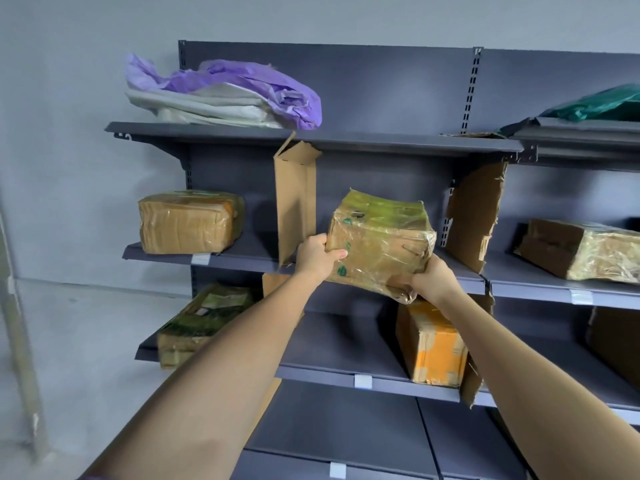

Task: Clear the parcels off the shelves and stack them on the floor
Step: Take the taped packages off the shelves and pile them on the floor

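**A:** So what's going on at the shelves point(381, 143) right now?

**B:** Both hands are on one taped box point(379, 244), tilted, out in front of the middle shelf. Left hand point(317, 256) clamps its left corner, right hand point(431, 278) grips the bottom right corner.

**A:** Other stuff?

**B:** Another parcel point(188, 223) sits left on that shelf, an orange box point(433, 344) one level down.

Upright cardboard sheet point(295, 202) beside bare shelf point(408, 147)
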A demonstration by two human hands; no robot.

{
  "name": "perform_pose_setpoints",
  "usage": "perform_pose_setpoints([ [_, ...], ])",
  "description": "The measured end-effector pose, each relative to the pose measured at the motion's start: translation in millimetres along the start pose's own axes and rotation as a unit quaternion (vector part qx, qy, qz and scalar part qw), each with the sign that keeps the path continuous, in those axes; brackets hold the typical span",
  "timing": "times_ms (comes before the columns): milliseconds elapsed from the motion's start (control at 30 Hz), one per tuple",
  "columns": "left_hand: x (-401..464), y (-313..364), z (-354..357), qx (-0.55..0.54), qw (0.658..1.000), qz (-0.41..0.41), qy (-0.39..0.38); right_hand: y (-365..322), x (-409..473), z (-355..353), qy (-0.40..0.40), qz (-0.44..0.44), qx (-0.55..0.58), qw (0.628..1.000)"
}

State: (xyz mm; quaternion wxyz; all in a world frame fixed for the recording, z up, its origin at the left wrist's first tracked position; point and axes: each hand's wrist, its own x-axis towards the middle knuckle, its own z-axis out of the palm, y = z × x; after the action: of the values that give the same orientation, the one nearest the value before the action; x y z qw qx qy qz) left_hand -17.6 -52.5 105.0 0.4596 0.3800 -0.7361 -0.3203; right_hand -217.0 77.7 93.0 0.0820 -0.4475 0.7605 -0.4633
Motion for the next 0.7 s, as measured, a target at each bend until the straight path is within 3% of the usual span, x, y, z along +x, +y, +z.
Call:
perform_pose_setpoints([
  [233, -31.3, -8.2, -14.1, -0.004, 0.999, 0.020, -0.025, 7.8, -20.5, -2.9, -0.017, 0.042, 0.035, 0.998],
  [367, -47.3, -2.4, -15.9, 0.014, 0.999, 0.021, -0.041, 12.1, -39.6, -5.9, -0.006, 0.016, 0.021, 1.000],
  [567, -64.7, 2.3, 5.4, 0.055, 0.980, -0.091, -0.167, 33.6, -78.5, -35.6, -0.005, -0.035, -0.073, 0.997],
  [700, -94.2, 15.5, 37.8, 0.074, 0.975, -0.078, -0.193, 57.0, -109.9, -68.3, 0.009, -0.043, -0.070, 0.997],
])
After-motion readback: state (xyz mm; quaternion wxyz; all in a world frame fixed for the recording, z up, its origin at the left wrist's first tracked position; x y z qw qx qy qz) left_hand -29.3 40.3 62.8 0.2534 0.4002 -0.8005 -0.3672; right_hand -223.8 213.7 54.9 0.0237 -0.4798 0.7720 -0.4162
